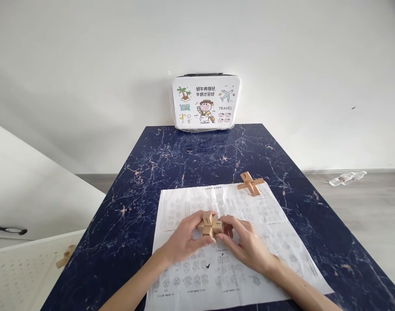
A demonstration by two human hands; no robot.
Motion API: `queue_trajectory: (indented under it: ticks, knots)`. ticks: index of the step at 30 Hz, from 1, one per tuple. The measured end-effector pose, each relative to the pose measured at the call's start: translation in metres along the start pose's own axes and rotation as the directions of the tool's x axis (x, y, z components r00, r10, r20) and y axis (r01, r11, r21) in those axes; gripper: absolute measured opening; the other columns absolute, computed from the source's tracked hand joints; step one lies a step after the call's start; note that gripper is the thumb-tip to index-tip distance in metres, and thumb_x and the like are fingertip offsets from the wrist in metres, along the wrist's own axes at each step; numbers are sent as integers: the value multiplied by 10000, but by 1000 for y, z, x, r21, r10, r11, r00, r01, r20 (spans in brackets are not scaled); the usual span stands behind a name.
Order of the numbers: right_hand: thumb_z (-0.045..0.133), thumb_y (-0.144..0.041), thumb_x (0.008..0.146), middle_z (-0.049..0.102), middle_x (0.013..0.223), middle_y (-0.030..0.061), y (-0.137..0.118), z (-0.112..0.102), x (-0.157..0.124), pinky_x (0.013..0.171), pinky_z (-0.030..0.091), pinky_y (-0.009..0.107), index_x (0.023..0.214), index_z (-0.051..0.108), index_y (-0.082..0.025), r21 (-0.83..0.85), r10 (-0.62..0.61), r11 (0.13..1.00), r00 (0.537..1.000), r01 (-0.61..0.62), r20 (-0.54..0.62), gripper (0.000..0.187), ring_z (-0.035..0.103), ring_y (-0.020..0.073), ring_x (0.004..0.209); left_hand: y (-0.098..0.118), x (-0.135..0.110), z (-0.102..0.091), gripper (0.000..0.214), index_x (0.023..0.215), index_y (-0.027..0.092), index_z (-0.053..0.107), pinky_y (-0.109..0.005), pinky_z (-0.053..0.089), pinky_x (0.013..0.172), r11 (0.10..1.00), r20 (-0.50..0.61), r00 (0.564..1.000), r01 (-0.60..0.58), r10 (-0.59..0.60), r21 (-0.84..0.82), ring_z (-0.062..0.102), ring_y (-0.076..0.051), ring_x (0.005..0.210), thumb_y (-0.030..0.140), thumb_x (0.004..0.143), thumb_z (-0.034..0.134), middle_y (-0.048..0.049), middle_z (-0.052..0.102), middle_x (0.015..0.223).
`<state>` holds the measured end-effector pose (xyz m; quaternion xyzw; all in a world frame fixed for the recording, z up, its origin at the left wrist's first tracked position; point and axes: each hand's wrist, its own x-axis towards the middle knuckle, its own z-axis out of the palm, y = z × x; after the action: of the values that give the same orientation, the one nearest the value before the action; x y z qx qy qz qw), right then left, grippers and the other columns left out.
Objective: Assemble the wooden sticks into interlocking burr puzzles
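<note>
Both my hands hold a wooden burr puzzle (pixel 210 225), made of crossed light-wood blocks with dark numerals on some ends. My left hand (pixel 184 235) wraps round its left side, with the thumb along the near face. From the right, my right hand (pixel 244 242) pinches a block end between thumb and fingers. Beneath the hands lies a large white instruction sheet (pixel 174 207), printed with many small puzzle diagrams. Another wooden puzzle (pixel 251 185), cross-shaped and marked with a numeral, rests at the sheet's far right corner.
A white case (pixel 205 103) with cartoon prints stands at the back of the dark blue marbled table (pixel 145 168), against the wall. Left of the table, a white perforated surface (pixel 22 272) carries wooden pieces (pixel 66 255). A clear plastic item (pixel 346 178) lies on the floor at right.
</note>
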<state>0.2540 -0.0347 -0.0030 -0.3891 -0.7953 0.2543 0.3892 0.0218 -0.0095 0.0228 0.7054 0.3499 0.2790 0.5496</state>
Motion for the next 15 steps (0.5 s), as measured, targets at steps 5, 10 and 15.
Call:
queue_trajectory:
  ticks: [5,10,15]
  knots:
    - [473,-260,1118,657,821,7,-3,0,2,578,490,286,1198,526,-229,47,-45,998,999,44,17,100,594,167,629,2,0,0,659,1324,244,664,-428,523,942,1000,37,999,12,-13,19,657,-284,1000,790,965,578,-91,701,1131]
    - [459,-241,1122,638,844,21,-1,2,0,591,478,305,1241,532,-223,51,-67,997,997,66,34,140,572,184,660,4,1,0,652,1253,226,670,-390,509,871,998,55,998,41,-43,39,624,-254,930,800,957,573,-72,672,1061]
    - [449,-218,1118,653,864,39,-1,2,1,610,510,318,1285,534,-220,-12,-109,994,994,110,18,188,592,200,684,6,0,-1,648,1248,227,664,-385,490,868,998,70,997,32,-35,48,599,-247,924,800,985,518,-71,647,1063]
